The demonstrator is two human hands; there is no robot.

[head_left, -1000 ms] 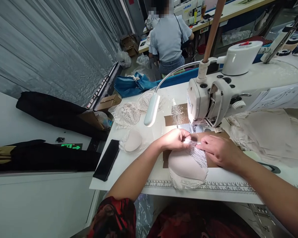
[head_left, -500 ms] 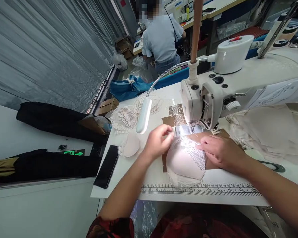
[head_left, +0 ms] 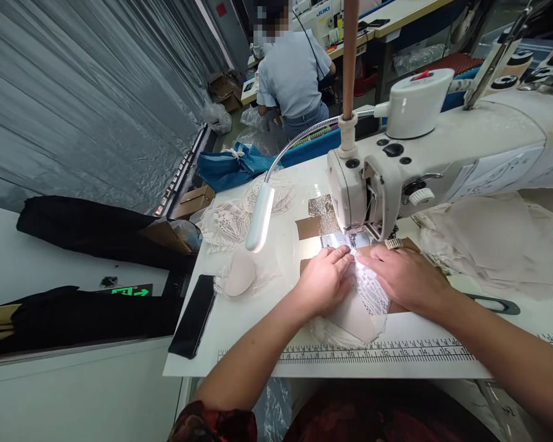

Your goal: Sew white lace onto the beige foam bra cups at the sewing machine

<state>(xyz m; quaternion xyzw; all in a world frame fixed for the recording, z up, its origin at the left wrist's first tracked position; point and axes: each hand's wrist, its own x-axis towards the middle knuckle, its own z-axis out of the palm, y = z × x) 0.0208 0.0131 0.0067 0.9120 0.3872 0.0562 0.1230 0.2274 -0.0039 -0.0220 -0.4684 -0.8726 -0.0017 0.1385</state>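
Note:
A pale lace bra cup (head_left: 356, 313) lies on the sewing table below the needle area of a white sewing machine (head_left: 366, 190). My left hand (head_left: 328, 279) rests over its left part, with bent fingertips holding the fabric close to the presser foot. On the other side, my right hand (head_left: 403, 273) grips the lace edge between thumb and forefinger. The fingertips of both hands nearly meet in front of the needle. Brown tape or card (head_left: 399, 307) shows beneath the cup. The cup's top edge is partly hidden by my fingers.
More lace pieces (head_left: 225, 224) and a round cup piece (head_left: 239, 274) lie at left, near a black phone (head_left: 192, 316). A lamp (head_left: 260, 218) hangs over the table. Stacked fabric (head_left: 493, 239) and thread snips (head_left: 495, 304) are at right. A person (head_left: 291, 73) sits ahead.
My left hand has moved right and down onto the cup, beside my right hand. The cup's upper end is now closer to the needle. The whole view has shifted slightly.

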